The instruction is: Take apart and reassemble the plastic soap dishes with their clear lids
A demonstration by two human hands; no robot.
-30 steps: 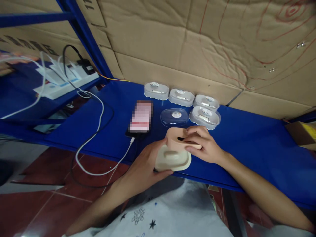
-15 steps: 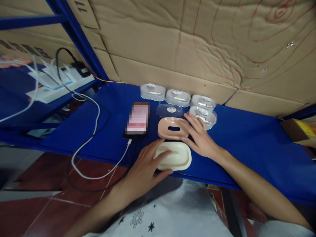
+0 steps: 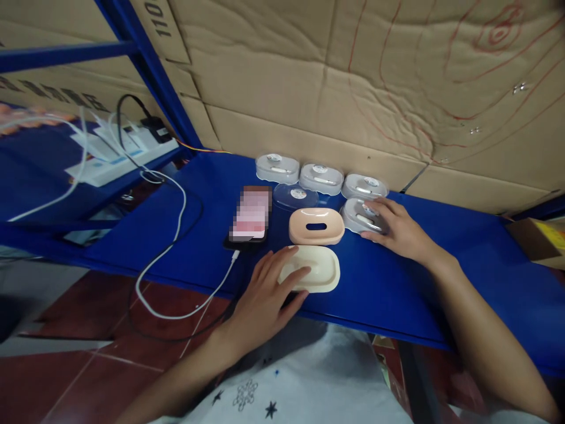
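My left hand [image 3: 269, 288] holds the left end of a cream oval soap dish [image 3: 324, 268], with the index finger reaching inside it and the thumb at its front edge. Just behind lies a peach oval piece [image 3: 301, 227] with a slot in its middle, touched by neither hand. To its right, my right hand [image 3: 395, 227] has its fingers and thumb around the right end of a grey soap box [image 3: 355, 217] with a clear lid. A loose clear lid [image 3: 286, 197] bearing a round sticker lies behind the peach piece.
Several more clear-lidded soap boxes [image 3: 321, 178] stand along the cardboard wall [image 3: 273, 76]. A phone [image 3: 250, 215] on a white cable [image 3: 176, 229] is left of the dishes. A power strip [image 3: 128, 162] sits further left; a cardboard box [image 3: 532, 238] is at the right.
My right hand has left the peach piece and moved right onto the grey soap box. The loose lid lies a little further left. My left hand stays at the cream dish, which has shifted slightly.
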